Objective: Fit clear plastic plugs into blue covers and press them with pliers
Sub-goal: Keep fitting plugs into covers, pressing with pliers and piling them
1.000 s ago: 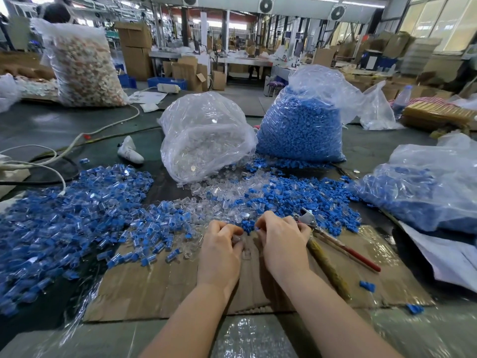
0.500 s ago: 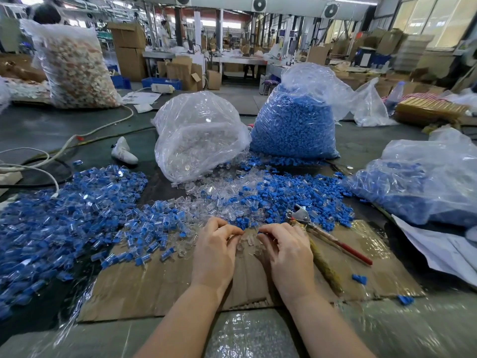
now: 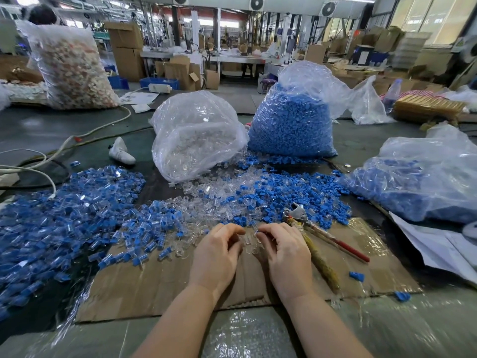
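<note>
Both hands sit on the cardboard sheet on the counter, fingers curled inward toward each other. The left hand and right hand work at small clear plastic plugs between their fingertips; whether either actually pinches one is too blurred to tell. The pliers lie on the cardboard just right of the right hand, untouched. Loose blue covers lie heaped beyond the cardboard's far edge.

Hands curled over clear plugs; grip hidden.
</note>
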`<control>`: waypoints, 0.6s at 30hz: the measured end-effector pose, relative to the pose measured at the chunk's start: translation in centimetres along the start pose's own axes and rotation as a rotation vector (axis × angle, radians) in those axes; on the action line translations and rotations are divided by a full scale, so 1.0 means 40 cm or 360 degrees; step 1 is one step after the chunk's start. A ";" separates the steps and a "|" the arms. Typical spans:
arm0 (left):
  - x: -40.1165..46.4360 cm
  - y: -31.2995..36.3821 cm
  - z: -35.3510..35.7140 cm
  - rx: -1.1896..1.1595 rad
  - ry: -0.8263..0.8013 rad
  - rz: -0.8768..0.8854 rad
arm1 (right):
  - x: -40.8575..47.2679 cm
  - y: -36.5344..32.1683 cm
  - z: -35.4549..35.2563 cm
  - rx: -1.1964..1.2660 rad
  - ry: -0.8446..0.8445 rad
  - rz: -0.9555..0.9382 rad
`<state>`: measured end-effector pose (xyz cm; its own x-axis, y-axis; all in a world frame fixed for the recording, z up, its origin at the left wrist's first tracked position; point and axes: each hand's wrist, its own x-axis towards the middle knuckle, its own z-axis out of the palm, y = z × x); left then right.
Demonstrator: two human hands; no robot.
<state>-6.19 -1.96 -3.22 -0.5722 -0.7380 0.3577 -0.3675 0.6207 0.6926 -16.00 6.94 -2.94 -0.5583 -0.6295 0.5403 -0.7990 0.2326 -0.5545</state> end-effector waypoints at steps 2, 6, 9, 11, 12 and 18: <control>-0.002 0.002 0.000 -0.0019 -0.0005 0.0006 | -0.001 0.000 0.000 0.0002 0.0007 -0.0010; -0.005 0.006 -0.003 -0.0084 0.0062 -0.0010 | -0.001 -0.001 0.000 0.0005 0.0014 -0.0005; -0.006 0.007 -0.005 -0.0056 0.0108 0.0003 | -0.002 0.000 -0.001 0.0021 0.0000 0.0006; -0.006 0.006 -0.004 -0.0053 0.0099 0.0012 | -0.002 0.002 -0.001 0.0026 -0.0017 0.0019; -0.006 0.006 -0.003 -0.0067 0.0093 0.0017 | -0.002 0.003 -0.001 0.0022 -0.0033 0.0023; -0.003 0.001 -0.005 -0.0365 0.0063 -0.0124 | -0.003 0.002 -0.002 0.0040 -0.0035 0.0008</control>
<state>-5.97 -1.89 -3.10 -0.5177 -0.7939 0.3188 -0.2309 0.4884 0.8415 -16.00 7.09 -3.01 -0.5569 -0.6447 0.5237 -0.7902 0.2169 -0.5732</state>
